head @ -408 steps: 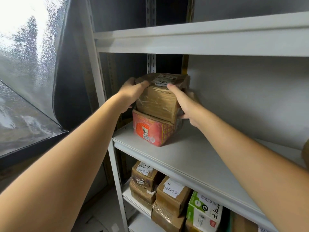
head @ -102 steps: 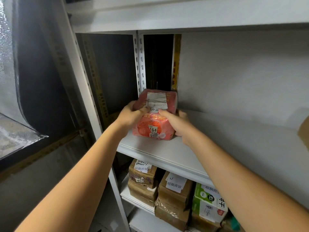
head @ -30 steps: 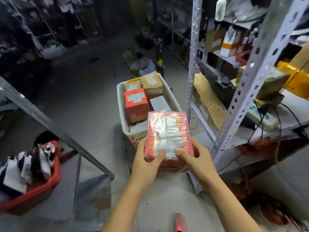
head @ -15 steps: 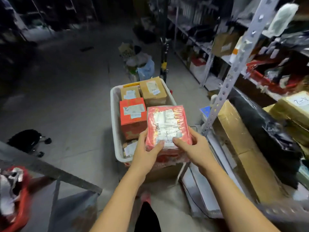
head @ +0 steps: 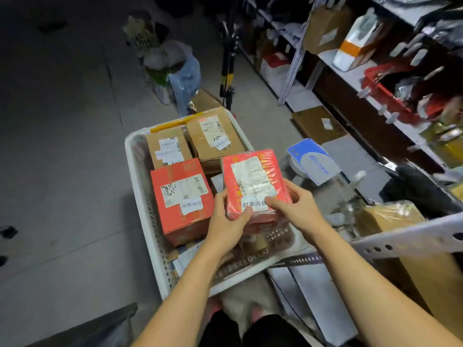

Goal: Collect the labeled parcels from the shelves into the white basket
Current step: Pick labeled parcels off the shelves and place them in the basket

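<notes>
I see both hands on the red plastic-wrapped parcel. It is held over the right half of the white plastic basket, at about 3 o'clock of the basket's middle. The parcel lies flat, with its white label facing up at me. Its long axis runs roughly 12 to 6, and the far end leans a touch toward 11. The label strip with printed characters sits at the near, 6 o'clock end. I cannot tell if the parcel touches anything beneath it.

The left hand grasps the near-left corner, thumb on top by the label and fingers curled under. The right hand grasps the near-right edge, thumb across the label strip and fingers wrapped round the side.

At 9 o'clock of the parcel, just beside it, a red cardboard box with white labels stands in the basket. Two brown cardboard boxes fill the far end, one at 11 o'clock and one at 12 o'clock, both label-up. Papers and smaller items lie low at the basket's near end, under my wrists.

At 3 o'clock, outside the basket, is a blue-and-white pouch. A perforated grey metal shelf rail crosses at 4 o'clock, close to the right forearm. A flat brown carton lies on the floor at 1 o'clock, and a blue plastic bag at 11 o'clock, well apart.
</notes>
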